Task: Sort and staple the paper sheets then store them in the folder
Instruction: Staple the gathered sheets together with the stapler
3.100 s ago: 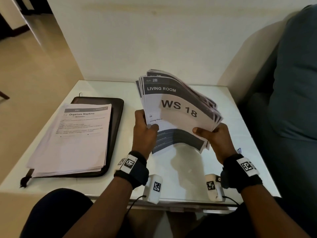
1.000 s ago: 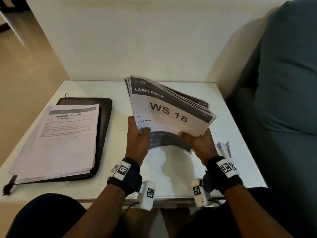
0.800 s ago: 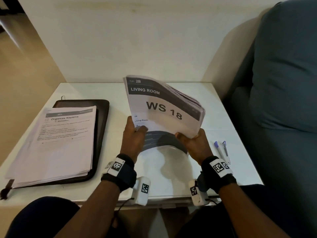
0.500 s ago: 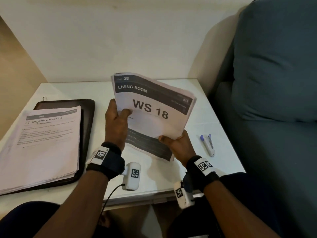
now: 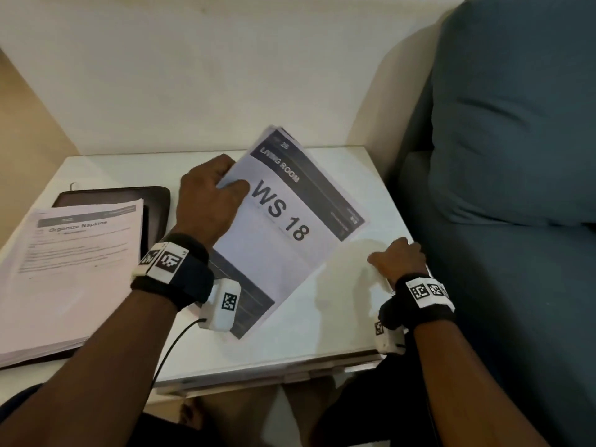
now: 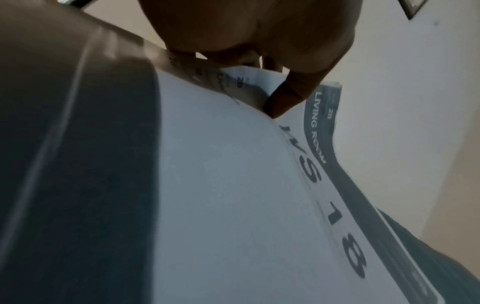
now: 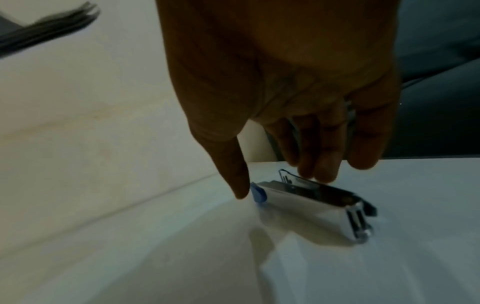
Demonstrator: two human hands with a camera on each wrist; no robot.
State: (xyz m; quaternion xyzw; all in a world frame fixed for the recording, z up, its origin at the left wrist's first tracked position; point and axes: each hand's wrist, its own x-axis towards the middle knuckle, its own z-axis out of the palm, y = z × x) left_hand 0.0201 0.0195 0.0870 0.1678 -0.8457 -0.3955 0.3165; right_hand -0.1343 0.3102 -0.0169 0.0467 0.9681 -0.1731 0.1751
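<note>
My left hand grips the stack of "WS 18 Living Room" sheets by its upper left edge, thumb on the top sheet. The stack is tilted, with its lower end over the table. The left wrist view shows that thumb pressing on the sheets. My right hand is down at the table's right edge and covers the stapler in the head view. In the right wrist view its straight fingers touch the top of the silver, blue-tipped stapler, and the thumb is at the blue end.
A dark folder lies at the left of the white table, under a second pile of sheets headed "Organize Napkins". A wall runs behind the table. A teal sofa stands against its right side.
My right hand has let go of the stack and dropped right onto the stapler. The left hand has slid up the stack's left edge and holds it alone, turned clockwise and lower.
</note>
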